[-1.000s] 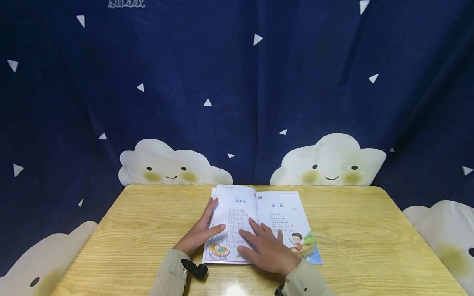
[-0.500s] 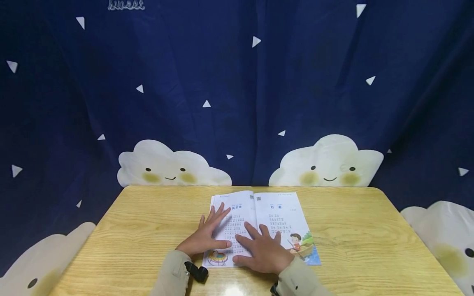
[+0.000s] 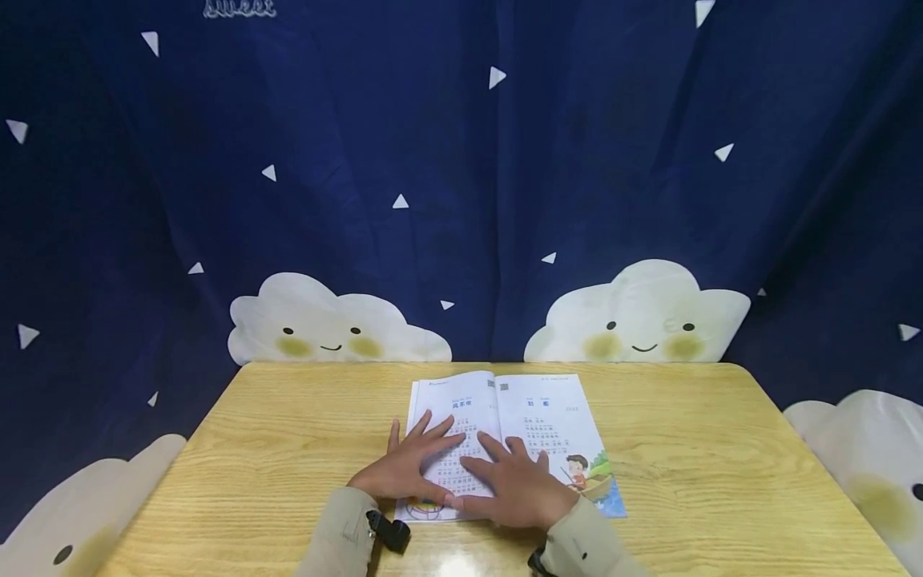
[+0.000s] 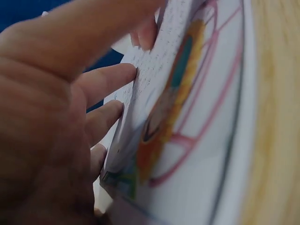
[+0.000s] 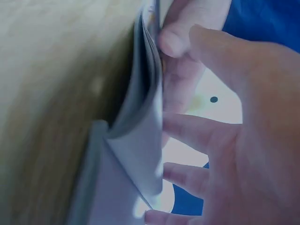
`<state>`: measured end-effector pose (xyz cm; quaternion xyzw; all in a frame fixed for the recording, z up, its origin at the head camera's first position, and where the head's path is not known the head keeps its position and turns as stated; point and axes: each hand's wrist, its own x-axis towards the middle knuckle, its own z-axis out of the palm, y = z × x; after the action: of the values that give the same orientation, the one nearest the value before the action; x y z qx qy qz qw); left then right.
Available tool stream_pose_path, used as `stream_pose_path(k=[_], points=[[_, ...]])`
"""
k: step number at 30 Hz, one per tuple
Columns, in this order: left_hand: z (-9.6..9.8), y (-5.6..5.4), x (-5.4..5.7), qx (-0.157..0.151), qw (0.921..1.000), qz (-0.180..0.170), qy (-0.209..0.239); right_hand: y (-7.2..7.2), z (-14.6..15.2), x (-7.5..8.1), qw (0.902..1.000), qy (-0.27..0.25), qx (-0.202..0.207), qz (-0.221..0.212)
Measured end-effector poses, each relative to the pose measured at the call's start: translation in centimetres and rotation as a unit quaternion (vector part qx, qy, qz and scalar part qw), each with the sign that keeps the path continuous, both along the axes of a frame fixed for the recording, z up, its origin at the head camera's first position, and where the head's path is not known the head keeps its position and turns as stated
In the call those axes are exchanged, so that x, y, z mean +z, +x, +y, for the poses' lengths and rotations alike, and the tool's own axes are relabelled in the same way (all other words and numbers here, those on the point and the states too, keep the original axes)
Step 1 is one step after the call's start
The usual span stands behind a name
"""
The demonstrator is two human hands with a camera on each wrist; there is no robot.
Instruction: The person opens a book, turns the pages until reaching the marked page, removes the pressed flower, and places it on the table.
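Observation:
An open book point(image 3: 570, 401) with printed text and coloured pictures lies on the wooden table. My left hand point(image 3: 407, 467) rests with spread fingers on its left page, over the lower text and part of the cradle picture point(image 4: 164, 103). Across the lower middle lies my right hand point(image 3: 522, 485), its straight fingers touching the pages near the fold. The two thumbs meet or nearly meet at the bottom of the left page. In the right wrist view the page stack point(image 5: 140, 136) bulges up beside the fold, with fingertips on it.
The wooden table point(image 3: 303, 425) extends to both sides of the book. Behind it hangs a dark blue curtain point(image 3: 447, 160) with white clouds and triangles. Black wrist straps with small devices point(image 3: 389, 530) sit on the sleeves.
My left hand has moved from the left page's outer edge inward onto the page, fingers spreading. The left page has come down flatter. My right hand has stayed almost in place.

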<state>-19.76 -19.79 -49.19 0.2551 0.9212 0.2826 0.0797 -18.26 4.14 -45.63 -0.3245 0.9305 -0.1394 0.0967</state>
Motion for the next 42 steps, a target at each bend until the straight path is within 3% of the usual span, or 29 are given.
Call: stream_pose_path(k=[4,10,14,19,27,34,42], points=[[0.4,0.0,-0.1,-0.008,0.9999,0.011,-0.008,-0.1,0.9,0.5,0.9992,-0.025,0.000,-0.030],[0.9,0.0,-0.3,-0.003,0.9998,0.014,-0.010,-0.4,3.1,1.3,0.9915,-0.113,0.012,-0.064],[1.0,-0.1,-0.3,0.004,0.9998,0.013,-0.014,-0.5,5.3,1.9,0.9861,-0.155,0.004,-0.060],[0.9,-0.2,-0.4,0.008,0.9999,0.005,-0.011,-0.6,8.5,2.1,0.9843,-0.169,-0.026,-0.046],[0.2,0.0,0.1,0.011,0.9999,0.007,0.002,-1.1,12.2,1.7,0.9790,-0.153,-0.068,-0.117],[0.3,-0.1,-0.2,0.006,0.9999,0.007,0.009,-1.7,13.7,1.9,0.9855,-0.096,-0.110,-0.086],[0.4,-0.2,-0.2,0.006,0.9999,0.006,0.015,-1.6,13.9,1.8,0.9859,-0.053,-0.129,-0.092]])
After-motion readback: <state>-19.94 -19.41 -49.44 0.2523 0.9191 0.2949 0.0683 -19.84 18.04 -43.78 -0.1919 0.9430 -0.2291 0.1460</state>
